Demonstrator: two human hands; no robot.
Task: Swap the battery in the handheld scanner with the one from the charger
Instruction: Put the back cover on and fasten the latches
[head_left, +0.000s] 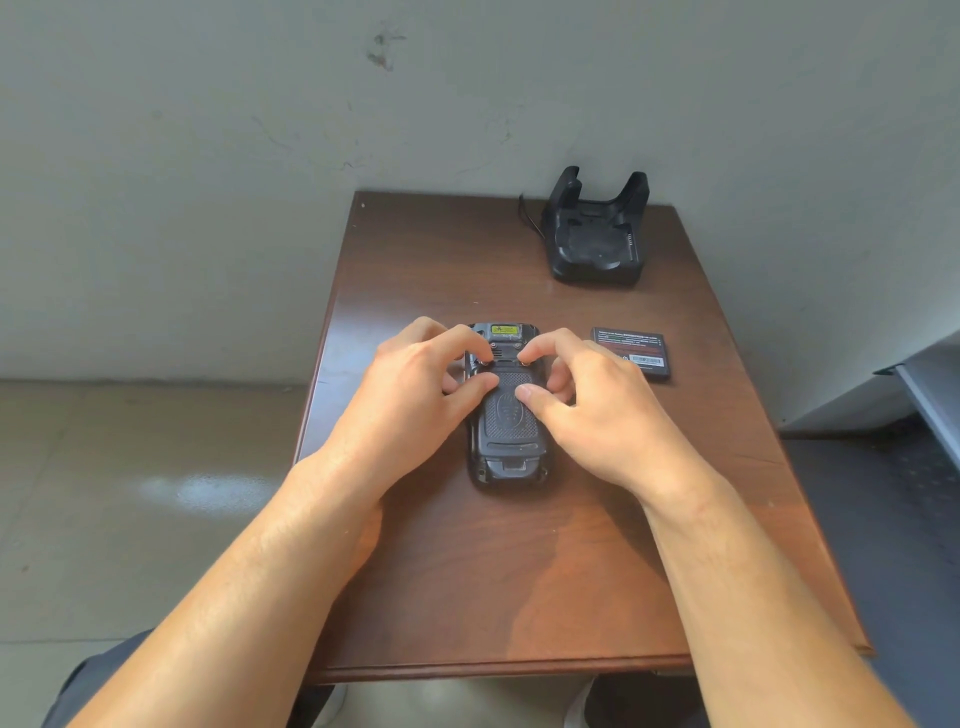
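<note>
The black handheld scanner (511, 436) lies face down in the middle of the brown table (519, 597), its textured back cover on. My left hand (415, 395) and my right hand (592, 410) rest on its upper half, index fingertips on the two small round latches near the top, thumbs pressing the cover. A flat black battery (631, 354) with a barcode label lies on the table right of the scanner, apart from my right hand. The black charger cradle (597, 234) stands at the back right, its slot holding nothing that I can see.
A thin black cable (525, 213) runs from the charger off the table's back edge. A grey wall rises just behind the table. A grey metal surface (930, 395) juts in at the right. Bare floor lies to the left.
</note>
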